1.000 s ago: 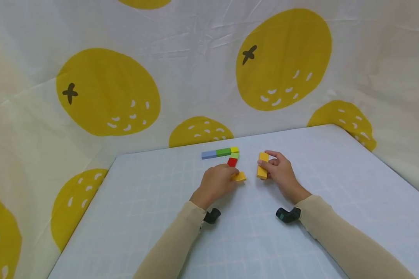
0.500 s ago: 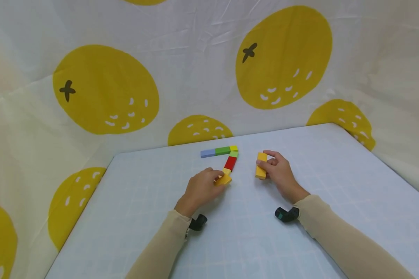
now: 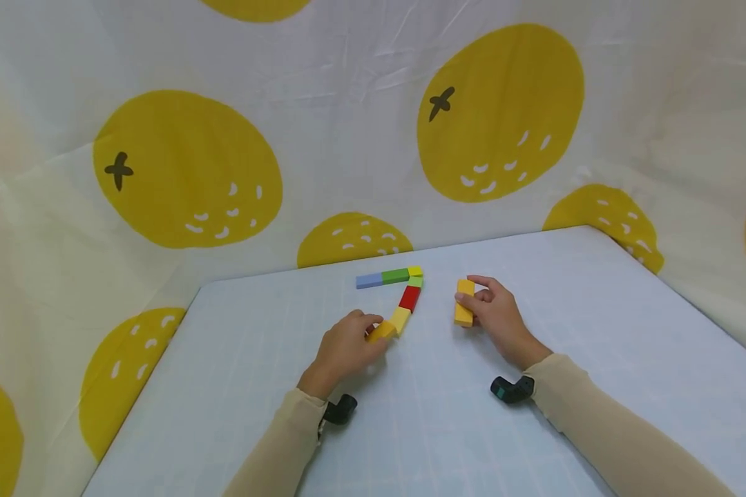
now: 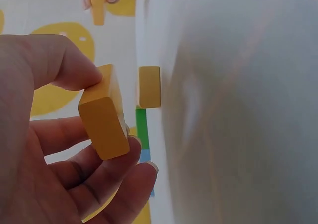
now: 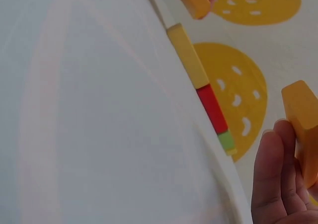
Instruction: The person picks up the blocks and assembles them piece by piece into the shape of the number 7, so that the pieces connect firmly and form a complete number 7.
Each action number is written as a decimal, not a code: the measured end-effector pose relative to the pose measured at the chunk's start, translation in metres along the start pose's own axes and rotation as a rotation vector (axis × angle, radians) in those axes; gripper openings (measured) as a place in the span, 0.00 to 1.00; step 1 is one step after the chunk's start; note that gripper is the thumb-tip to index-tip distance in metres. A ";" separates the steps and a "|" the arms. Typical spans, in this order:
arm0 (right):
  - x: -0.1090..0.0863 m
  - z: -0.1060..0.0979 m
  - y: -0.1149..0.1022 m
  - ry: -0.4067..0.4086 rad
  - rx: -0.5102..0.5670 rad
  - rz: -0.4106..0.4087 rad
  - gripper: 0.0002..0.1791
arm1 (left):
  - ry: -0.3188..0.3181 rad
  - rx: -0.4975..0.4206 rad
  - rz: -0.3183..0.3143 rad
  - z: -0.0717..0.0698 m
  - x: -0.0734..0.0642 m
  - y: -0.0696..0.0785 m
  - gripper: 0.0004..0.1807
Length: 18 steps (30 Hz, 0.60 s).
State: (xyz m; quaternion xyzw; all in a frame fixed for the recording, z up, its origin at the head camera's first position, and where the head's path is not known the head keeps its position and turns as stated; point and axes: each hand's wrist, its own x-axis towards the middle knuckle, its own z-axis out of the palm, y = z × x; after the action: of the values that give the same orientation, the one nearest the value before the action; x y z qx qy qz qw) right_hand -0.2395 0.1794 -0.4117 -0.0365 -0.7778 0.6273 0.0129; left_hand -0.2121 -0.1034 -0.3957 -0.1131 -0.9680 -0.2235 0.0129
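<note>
My left hand [image 3: 348,348] pinches an orange-yellow block [image 4: 104,124] between thumb and fingers, close by the near end of a bent row of blocks. At that end lies a pale yellow block [image 3: 400,321]; whether the held block touches it I cannot tell from the head view, but the left wrist view shows a gap. Behind it come a red block [image 3: 409,298] and a light green block [image 3: 415,281]. The row then turns left through a yellow block [image 3: 415,271], a green block [image 3: 395,276] and a blue block [image 3: 369,281]. To the right, my right hand [image 3: 497,317] grips another orange-yellow block [image 3: 465,304].
A pale blue checked cloth covers the table [image 3: 534,428]. Behind it hangs a white curtain [image 3: 348,124] printed with large yellow fruit. Each wrist carries a small black camera, such as the right wrist's camera [image 3: 512,390].
My left hand has moved left and nearer with its orange-yellow block, uncovering the pale yellow block at the row's end. My right hand has barely moved and still grips its block.
</note>
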 end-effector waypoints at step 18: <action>-0.005 0.004 -0.005 -0.031 -0.003 0.009 0.38 | -0.101 -0.023 -0.120 -0.002 0.002 -0.010 0.21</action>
State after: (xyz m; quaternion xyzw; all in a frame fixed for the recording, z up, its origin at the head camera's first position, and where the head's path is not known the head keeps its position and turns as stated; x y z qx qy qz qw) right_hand -0.2347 0.1740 -0.4075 -0.0304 -0.7786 0.6268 -0.0021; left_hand -0.2166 -0.1123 -0.3981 -0.0665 -0.9698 -0.2291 -0.0508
